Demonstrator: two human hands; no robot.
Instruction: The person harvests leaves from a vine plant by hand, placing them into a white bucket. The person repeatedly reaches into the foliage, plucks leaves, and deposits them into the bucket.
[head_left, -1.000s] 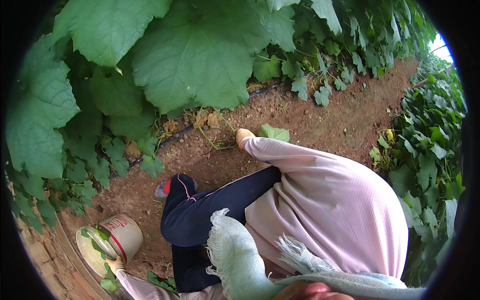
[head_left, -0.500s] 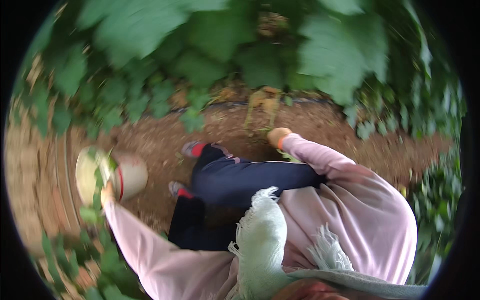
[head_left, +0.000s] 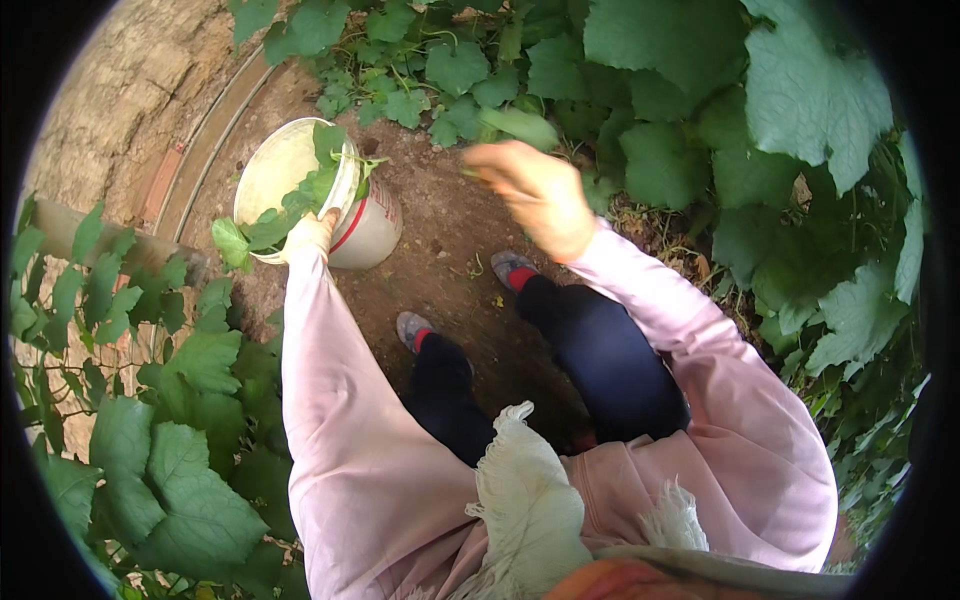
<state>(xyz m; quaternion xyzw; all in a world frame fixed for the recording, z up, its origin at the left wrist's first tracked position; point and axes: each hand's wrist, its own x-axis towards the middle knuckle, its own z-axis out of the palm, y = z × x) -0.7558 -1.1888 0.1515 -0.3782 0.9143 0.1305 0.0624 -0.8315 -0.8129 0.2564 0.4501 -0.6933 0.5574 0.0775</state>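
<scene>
My left hand (head_left: 310, 237) is closed on the rim of a tipped white bucket (head_left: 372, 230) with a red band. A green leafy stem (head_left: 298, 200) lies across the bucket's mouth and passes by that hand; whether the fingers pinch it too is hard to see. To the right of the bucket, my right hand (head_left: 540, 195) is raised and partly smeared by motion. Its fingers look pressed together, with a small bit of green at the tips. A blurred green leaf (head_left: 520, 127) shows just beyond its knuckles.
Large-leaved vines (head_left: 690, 130) crowd the far and right sides. More leafy plants (head_left: 190, 470) stand at near left. Bare brown soil (head_left: 440, 215) lies around my shoes. A narrow channel (head_left: 215, 130) and a rough earthen bank (head_left: 120, 110) run along the far left.
My view has turned toward the bucket, which now appears farther right and upward. My right hand has come up from low by the plants' base toward the bucket. My left hand stays on the rim.
</scene>
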